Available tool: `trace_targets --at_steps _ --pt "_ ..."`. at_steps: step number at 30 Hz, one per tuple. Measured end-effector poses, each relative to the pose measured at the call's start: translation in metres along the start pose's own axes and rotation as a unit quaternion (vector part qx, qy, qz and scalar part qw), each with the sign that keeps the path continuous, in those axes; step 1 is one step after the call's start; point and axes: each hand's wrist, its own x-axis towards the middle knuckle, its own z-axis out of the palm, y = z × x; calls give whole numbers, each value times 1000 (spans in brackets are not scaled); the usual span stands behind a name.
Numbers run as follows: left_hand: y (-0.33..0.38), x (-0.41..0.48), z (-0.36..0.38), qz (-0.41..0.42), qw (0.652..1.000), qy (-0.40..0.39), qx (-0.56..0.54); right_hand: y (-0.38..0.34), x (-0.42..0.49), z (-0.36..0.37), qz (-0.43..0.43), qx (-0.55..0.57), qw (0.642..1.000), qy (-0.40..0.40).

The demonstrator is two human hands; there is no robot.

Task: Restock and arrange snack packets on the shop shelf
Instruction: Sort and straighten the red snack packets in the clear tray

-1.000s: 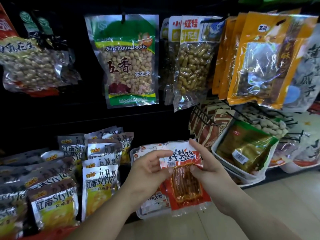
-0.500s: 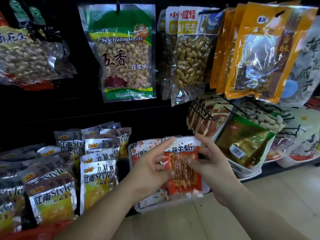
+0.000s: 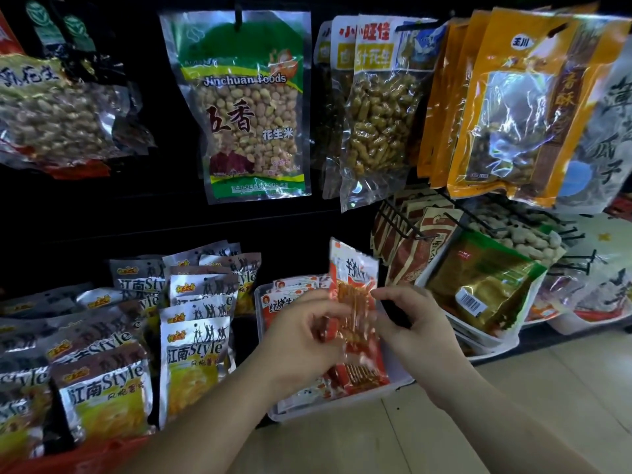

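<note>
Together, left hand (image 3: 301, 340) and right hand (image 3: 415, 323) pinching upright red snack packet (image 3: 354, 295), above clear tray (image 3: 342, 403)

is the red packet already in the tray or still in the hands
Still in the hands: the red packet stands upright above the clear tray, pinched between the left hand and right hand.

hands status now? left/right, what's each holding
Left hand: closed on the red snack packet.
Right hand: pinching the same packet at its right edge.
</note>
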Motion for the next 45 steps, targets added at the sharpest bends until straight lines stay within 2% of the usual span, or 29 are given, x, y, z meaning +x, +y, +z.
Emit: trace_targets --at_steps 4,7,9,10,11,13,14,15,18,24,29,34,36,38,40,42,43,44,45 --pt "6 -1 8 78 992 -51 88 -13 -3 10 -16 132 988 -84" --pt "8 -4 14 95 989 -78 86 -11 -1 11 -17 135 989 -59" --pt "9 -7 13 56 993 -102 31 -5 1 8 -7 137 990 -33" --pt "8 -7 11 30 995 -94 6 -3 1 7 -7 122 992 -25" --pt "6 -5 7 21 998 -55 9 0 1 7 -10 101 995 -19" --pt "-4 2 -1 42 995 51 77 3 0 7 -11 78 997 -16" --pt "-8 3 -6 32 993 79 85 3 0 8 0 95 995 -19" --pt "-10 4 -9 7 994 86 67 3 -1 9 5 111 993 -28" --pt "-17 3 -11 -63 996 38 -57 3 0 14 6 126 991 -44" --pt "-45 10 -25 -65 991 117 -31 0 24 36 -51 30 998 -5" --pt "-75 7 -43 -124 979 156 -43 13 67 80 -57 -65 992 -91" --pt "-101 5 -59 -215 956 193 -47 61 93 124 27 -121 982 -140" --pt "-106 7 -58 -218 955 193 -56 78 95 135 73 -151 966 -196" --pt "-110 11 -55 -210 959 182 -61 92 98 144 102 -229 926 -284" --pt "-109 15 -51 -219 957 174 -77 93 106 149 104 -330 849 -400" --pt "-111 19 -49 -227 953 181 -87 84 118 153 115 -381 776 -489" --pt "-113 20 -48 -230 950 184 -104 80 126 154 129 -381 770 -496" --pt "-114 22 -47 -235 945 183 -133 80 135 154 135 -364 794 -468" --pt "-117 23 -47 -238 941 183 -157 83 144 156 121 -338 841 -405"
